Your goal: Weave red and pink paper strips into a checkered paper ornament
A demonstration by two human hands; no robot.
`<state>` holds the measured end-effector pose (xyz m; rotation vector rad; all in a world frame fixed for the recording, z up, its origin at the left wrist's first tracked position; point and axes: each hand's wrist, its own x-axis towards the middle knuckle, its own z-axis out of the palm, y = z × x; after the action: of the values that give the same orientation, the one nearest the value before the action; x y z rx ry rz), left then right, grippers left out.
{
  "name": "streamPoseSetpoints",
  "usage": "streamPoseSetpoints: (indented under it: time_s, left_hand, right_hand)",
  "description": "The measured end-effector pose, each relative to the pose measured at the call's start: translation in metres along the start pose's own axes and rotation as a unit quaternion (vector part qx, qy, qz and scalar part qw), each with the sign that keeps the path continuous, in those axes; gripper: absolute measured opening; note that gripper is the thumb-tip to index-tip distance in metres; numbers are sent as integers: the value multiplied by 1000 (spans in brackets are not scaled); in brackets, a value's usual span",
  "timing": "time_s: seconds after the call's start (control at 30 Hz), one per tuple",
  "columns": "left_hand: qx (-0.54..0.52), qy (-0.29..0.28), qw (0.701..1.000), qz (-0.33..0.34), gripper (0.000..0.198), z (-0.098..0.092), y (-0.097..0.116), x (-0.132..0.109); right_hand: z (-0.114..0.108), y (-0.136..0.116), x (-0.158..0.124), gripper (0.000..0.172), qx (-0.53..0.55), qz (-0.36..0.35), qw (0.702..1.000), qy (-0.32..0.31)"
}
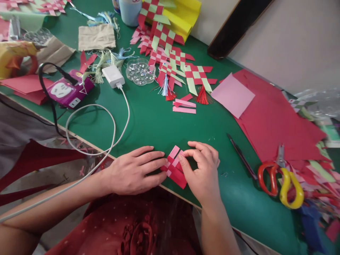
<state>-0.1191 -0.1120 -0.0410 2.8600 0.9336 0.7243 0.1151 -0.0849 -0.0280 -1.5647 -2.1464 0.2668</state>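
A small piece of woven paper strips (177, 176), red and pink, lies near the front edge of the green table. My left hand (140, 170) rests flat on the table with its fingers stretched out, fingertips touching the left side of the weave. On the other side, my right hand (203, 166) pinches a pink strip at the weave's upper right between thumb and index finger. Beyond my hands lie several loose pink and red strips (184, 109).
Woven paper fish (198, 76) and a dish of googly eyes (140, 72) lie at the back. A white cable (115, 124) loops on the left by a purple power strip (71, 90). To the right are red paper sheets (276, 120), a pen (242, 156) and scissors (290, 189).
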Motion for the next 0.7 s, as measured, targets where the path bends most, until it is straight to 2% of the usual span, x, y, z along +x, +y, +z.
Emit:
streamPoseSetpoints:
  time_s: [0.17,0.4,0.6,0.7]
  left_hand:
    - [-10,-26,1000,-4,31,-3,1,0]
    - [-36,-116,992,39,56,-12,-2,6]
    - [-34,-150,987,48,56,-7,-6,8]
    - [-26,-150,987,47,55,-7,-6,8]
  right_hand:
    - [1,-1,0,12,-7,-1,1000,4]
    - [3,-2,0,10,-8,-1,1000,6]
    - [-6,6,-4,10,69,-14,996,54]
    - [-14,7,-12,10,64,-28,997,34]
